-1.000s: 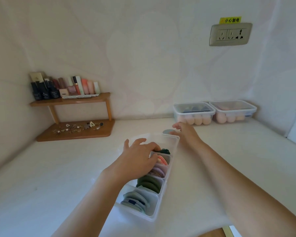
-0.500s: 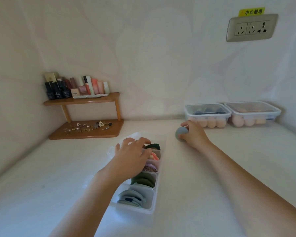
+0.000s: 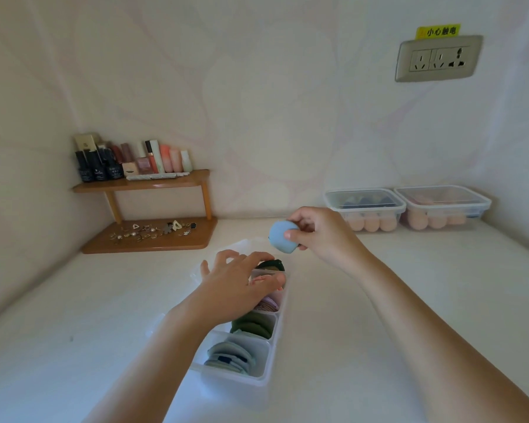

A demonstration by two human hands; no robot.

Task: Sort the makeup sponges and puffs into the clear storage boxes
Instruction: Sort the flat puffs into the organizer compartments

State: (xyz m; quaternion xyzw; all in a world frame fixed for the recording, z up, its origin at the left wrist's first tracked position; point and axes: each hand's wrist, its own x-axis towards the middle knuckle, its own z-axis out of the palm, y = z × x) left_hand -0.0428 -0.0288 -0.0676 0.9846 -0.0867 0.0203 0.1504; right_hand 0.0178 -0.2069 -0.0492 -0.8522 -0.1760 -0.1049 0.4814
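A long clear divided box (image 3: 268,358) lies on the white counter in front of me, its compartments holding blue-grey, green, lilac, pink and dark green puffs. My left hand (image 3: 237,285) rests on the box's far half, fingers spread over the pink and dark green compartments, gripping nothing that I can see. Just above the box's far end, my right hand (image 3: 319,232) pinches a light blue puff (image 3: 280,236) in the air.
Two lidded clear boxes stand against the back wall: one (image 3: 365,209) with dark puffs over beige sponges, the other (image 3: 443,209) with pink items over beige sponges. A wooden corner shelf (image 3: 147,238) at back left carries bottles above and small jewellery below. A wall socket (image 3: 437,58) is at upper right.
My right hand picked the light blue puff off the counter beyond the box and lifted it above the box's far end. My left hand stayed on the box.
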